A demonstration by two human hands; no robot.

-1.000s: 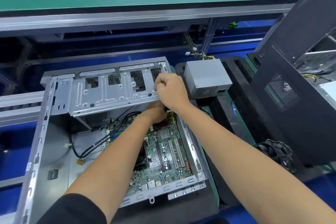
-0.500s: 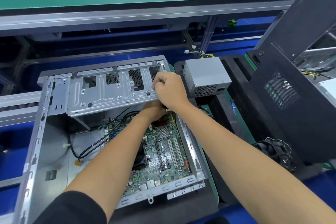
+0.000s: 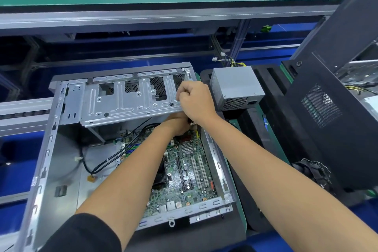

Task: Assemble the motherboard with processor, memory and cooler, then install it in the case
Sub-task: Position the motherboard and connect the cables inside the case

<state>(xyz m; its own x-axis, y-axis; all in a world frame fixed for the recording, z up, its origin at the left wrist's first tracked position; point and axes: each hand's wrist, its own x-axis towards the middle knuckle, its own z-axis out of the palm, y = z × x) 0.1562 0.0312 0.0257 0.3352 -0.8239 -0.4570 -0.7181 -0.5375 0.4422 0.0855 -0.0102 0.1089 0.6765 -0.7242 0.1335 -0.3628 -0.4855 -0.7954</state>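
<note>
The open grey metal computer case (image 3: pixel 49 149) lies on its side on a black mat, its silver perforated drive cage (image 3: pixel 126 100) lifted across the far end. Inside the case, black cables (image 3: pixel 114 155) run over the bare floor to the green motherboard (image 3: pixel 184 172), which sits flat in the right half, near the right wall. A black square cooler (image 3: pixel 161 172) stands on the board, partly hidden by the left forearm.

The left arm, with a black sleeve (image 3: pixel 81 233), reaches forward and right over the board. The left hand (image 3: pixel 177 124) goes under the edge of the cage, at the far corner of the board. Its fingers are hidden, so I cannot tell the state of its grip.

The right arm comes from the lower right corner. The right hand (image 3: pixel 194 101) is a curled fist above the left one, and its grip is pinching the right end of the cage.

To the right, a grey box-shaped power supply (image 3: pixel 235 86) rests on black foam, and a black side panel (image 3: pixel 327 112) leans there.
</note>
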